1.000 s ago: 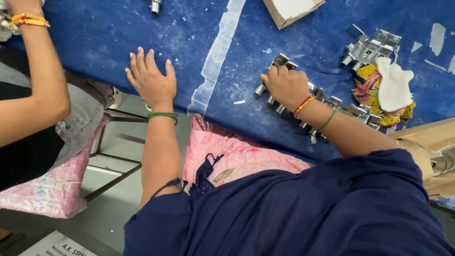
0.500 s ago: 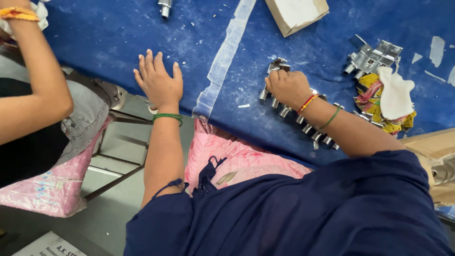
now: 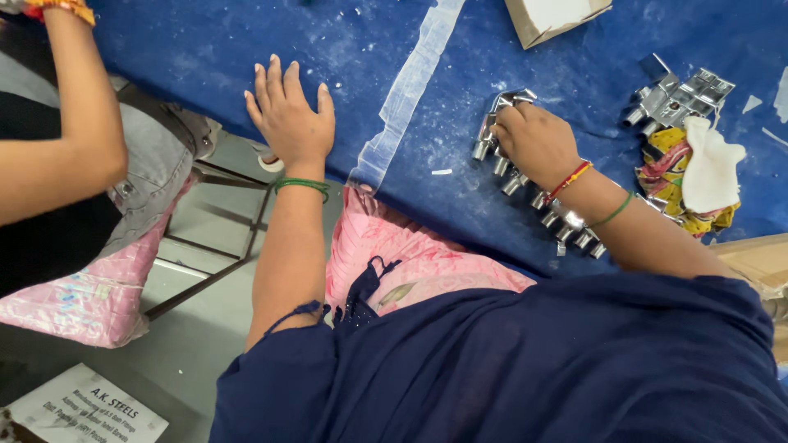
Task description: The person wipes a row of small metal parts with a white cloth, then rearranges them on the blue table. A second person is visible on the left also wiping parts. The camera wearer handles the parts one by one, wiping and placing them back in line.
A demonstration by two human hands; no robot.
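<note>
My left hand (image 3: pixel 289 117) lies flat, palm down and fingers spread, on the blue table cover (image 3: pixel 205 57) near its front edge; it holds nothing. My right hand (image 3: pixel 538 141) is closed over the top of a row of shiny metal fittings (image 3: pixel 542 201) that runs diagonally under my wrist toward the table edge. The fittings under the palm are hidden. Both wrists carry thread bands, green on the left, red and green on the right.
A strip of clear tape (image 3: pixel 410 90) runs between my hands. More metal fittings (image 3: pixel 681 98), a white cloth (image 3: pixel 712 168) and a patterned rag lie at the right. A cardboard box (image 3: pixel 554 16) sits at the top. Another person's arm (image 3: pixel 70 131) is at left.
My right hand has slid along the row of fittings toward its far end and closed over it. My left hand stays flat on the cover. The view has shifted a little.
</note>
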